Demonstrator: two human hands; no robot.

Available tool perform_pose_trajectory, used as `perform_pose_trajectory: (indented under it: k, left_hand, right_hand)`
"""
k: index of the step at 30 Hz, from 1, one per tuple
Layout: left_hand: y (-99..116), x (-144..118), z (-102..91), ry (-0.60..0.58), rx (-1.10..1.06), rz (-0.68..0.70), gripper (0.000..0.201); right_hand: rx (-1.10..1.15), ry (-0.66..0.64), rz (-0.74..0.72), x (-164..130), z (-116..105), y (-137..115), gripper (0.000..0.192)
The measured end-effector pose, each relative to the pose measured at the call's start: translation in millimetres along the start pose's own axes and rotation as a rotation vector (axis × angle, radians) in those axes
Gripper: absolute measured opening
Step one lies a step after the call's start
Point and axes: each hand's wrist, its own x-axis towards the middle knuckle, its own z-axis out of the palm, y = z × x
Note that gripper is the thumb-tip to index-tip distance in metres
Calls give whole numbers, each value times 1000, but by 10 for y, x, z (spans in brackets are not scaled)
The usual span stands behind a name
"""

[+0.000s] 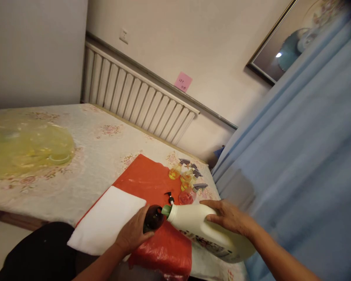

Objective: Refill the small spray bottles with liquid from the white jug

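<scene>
Closest to you, your left hand [133, 234] is wrapped around a small dark brown bottle [153, 218], fingers closed on its body, holding it over the red plastic sheet [152, 183]. Your right hand [228, 216] is clamped down on the top of a big white jug [210, 232], which is tipped way over on its side so its green spout [166, 211] sits right up against the mouth of the brown bottle. The jug's bottom end pokes out toward the blue curtain [295, 164] on your right.

Just left of your left hand there's a white folded cloth [105, 220] lying partly on the red sheet. A little black pump cap [170, 197] sits just behind the spout.

Bit further back, at the far corner of the red sheet, there's a cluster of small clear spray bottles [185, 180] with yellow and reddish liquid and grey trigger tops, bunched close together.

All of it's on a floral bedspread [99, 144]. Way off to the left lies a yellowish see-through plastic thing [26, 144], can't tell exactly what. Behind the bed you've got the white slatted headboard [137, 99] and a pink sticky note [183, 81] on the wall.
</scene>
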Motion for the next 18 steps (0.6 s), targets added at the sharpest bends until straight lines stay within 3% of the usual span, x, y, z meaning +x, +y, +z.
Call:
perform_pose_trajectory:
  k: [18]
  left_hand:
    - [23,3,-32,-5,-14,-3,88]
  right_hand:
    - [-20,-38,42,48,-53,-32,39]
